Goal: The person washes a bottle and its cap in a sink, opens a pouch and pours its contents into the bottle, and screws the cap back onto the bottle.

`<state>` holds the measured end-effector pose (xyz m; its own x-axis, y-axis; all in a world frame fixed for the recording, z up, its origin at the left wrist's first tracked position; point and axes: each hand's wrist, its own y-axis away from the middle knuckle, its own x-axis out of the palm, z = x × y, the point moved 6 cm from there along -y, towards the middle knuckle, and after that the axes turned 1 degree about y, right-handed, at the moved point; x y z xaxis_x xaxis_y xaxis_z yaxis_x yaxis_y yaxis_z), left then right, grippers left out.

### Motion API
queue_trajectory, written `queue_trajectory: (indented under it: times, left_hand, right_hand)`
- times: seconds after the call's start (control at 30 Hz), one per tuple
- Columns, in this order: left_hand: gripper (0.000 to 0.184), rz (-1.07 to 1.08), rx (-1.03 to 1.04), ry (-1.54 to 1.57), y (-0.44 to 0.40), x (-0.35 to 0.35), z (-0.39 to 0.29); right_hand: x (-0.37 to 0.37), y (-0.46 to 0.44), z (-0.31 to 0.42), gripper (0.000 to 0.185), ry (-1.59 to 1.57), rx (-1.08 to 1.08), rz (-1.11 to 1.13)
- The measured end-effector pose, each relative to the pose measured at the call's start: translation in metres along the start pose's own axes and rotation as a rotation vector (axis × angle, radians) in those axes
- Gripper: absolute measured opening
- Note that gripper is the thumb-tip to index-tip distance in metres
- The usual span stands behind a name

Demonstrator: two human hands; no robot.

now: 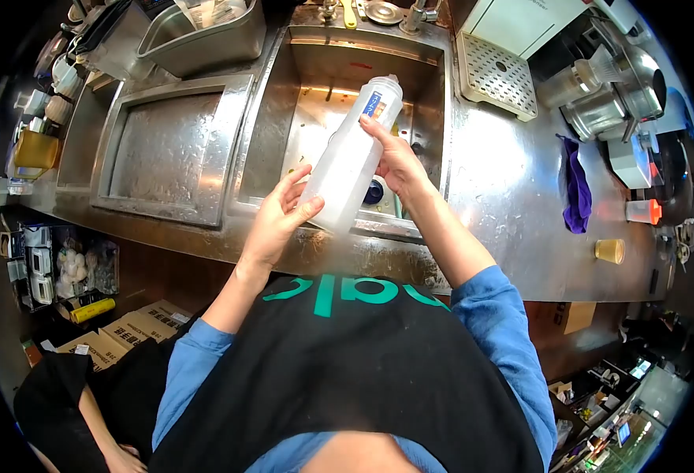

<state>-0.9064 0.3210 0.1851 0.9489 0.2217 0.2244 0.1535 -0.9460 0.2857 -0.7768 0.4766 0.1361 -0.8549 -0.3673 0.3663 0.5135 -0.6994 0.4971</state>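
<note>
A tall translucent plastic bottle (pixel 343 169) with a blue label is tilted over the front part of the metal sink (pixel 273 118). My right hand (pixel 398 162) is wrapped round its right side, thumb near the label. At the bottle's lower left, my left hand (pixel 277 217) touches it with the thumb, its fingers spread apart. The bottle's narrower capped end points up and away from me. Below it in the sink lies a small dark blue round thing (pixel 373 191), partly hidden by the bottle and my right hand.
Left of the sink is a recessed metal tray (pixel 169 146), with a grey bin (pixel 209 43) behind. On the right are a perforated drip tray (pixel 498 75), purple cloth (pixel 575 185), yellowish cup (pixel 610 251) and orange-lidded container (pixel 643 211). Another person's arm (pixel 98 430) shows at lower left.
</note>
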Motion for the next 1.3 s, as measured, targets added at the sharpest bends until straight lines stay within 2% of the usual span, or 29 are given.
queue_trajectory:
  times: [0.1, 0.2, 0.3, 0.4, 0.5, 0.6, 0.7, 0.77, 0.8, 0.9, 0.93, 1.03, 1.07, 1.1, 1.17, 1.2, 1.23, 1.27, 1.3]
  left_hand:
    - [0.068, -0.004, 0.007, -0.017, 0.002, 0.004, -0.001]
    - [0.064, -0.025, 0.029, 0.018, 0.005, 0.006, -0.005]
    - [0.059, -0.061, -0.074, 0.173, 0.006, 0.000, -0.007]
    - [0.054, -0.028, -0.090, 0.266, 0.000, -0.004, 0.007]
    - [0.060, -0.032, -0.212, 0.495, 0.000, 0.011, 0.012]
    - [0.074, 0.176, -0.287, 0.702, 0.002, 0.029, 0.006]
    - [0.083, 0.252, -0.390, 0.764, 0.000, 0.033, 0.012]
    - [0.087, 0.179, -0.389, 0.733, -0.004, 0.030, 0.014]
    - [0.087, 0.119, -0.387, 0.701, -0.007, 0.026, 0.016]
    - [0.086, 0.036, -0.376, 0.645, -0.022, 0.015, 0.021]
    - [0.085, 0.025, -0.393, 0.630, -0.028, 0.015, 0.020]
    - [0.075, 0.113, -0.455, 0.653, -0.050, 0.023, 0.009]
    - [0.071, 0.158, -0.474, 0.698, -0.062, 0.023, 0.008]
    - [0.068, 0.206, -0.492, 0.745, -0.075, 0.024, 0.006]
    - [0.046, 0.167, -0.524, 0.772, -0.105, 0.023, -0.004]
    - [0.046, 0.148, -0.435, 0.684, -0.116, 0.021, -0.020]
    - [0.045, 0.133, -0.333, 0.596, -0.127, 0.020, -0.042]
    - [0.045, 0.043, -0.295, 0.527, -0.131, 0.016, -0.061]
    - [0.045, -0.027, -0.153, 0.408, -0.142, 0.002, -0.075]
  right_hand:
    - [0.004, 0.003, 0.005, 0.073, 0.052, -0.045, 0.012]
    - [0.003, 0.001, 0.009, 0.069, 0.030, -0.018, -0.012]
    - [0.008, 0.004, 0.015, 0.065, -0.099, 0.003, 0.027]
    - [0.013, 0.006, 0.016, 0.061, -0.131, -0.008, 0.070]
    - [0.020, 0.009, 0.017, 0.053, -0.325, -0.007, 0.112]
    - [0.026, 0.010, 0.016, 0.043, -0.582, 0.040, 0.218]
    - [0.031, 0.014, 0.017, 0.036, -0.740, 0.050, 0.274]
    - [0.033, 0.018, 0.014, 0.036, -0.772, 0.026, 0.279]
    - [0.033, 0.014, 0.005, 0.045, -0.754, 0.095, 0.258]
    - [0.035, 0.026, -0.012, 0.043, -0.742, 0.150, 0.315]
    - [0.038, 0.044, -0.010, 0.041, -0.729, 0.210, 0.270]
    - [0.049, 0.067, 0.007, 0.042, -0.441, 0.087, 0.060]
    - [0.048, 0.036, -0.024, 0.046, -0.535, 0.147, 0.277]
    - [0.052, 0.037, -0.021, 0.049, -0.495, 0.144, 0.304]
    - [0.059, 0.044, -0.006, 0.054, -0.394, 0.127, 0.364]
    - [0.052, 0.038, -0.003, 0.062, -0.239, 0.065, 0.327]
    - [0.031, 0.030, -0.002, 0.070, 0.100, 0.099, 0.358]
    - [0.005, 0.021, 0.022, 0.064, 0.507, -0.078, 0.261]
    - [-0.015, 0.017, 0.052, 0.058, 0.904, -0.255, 0.148]
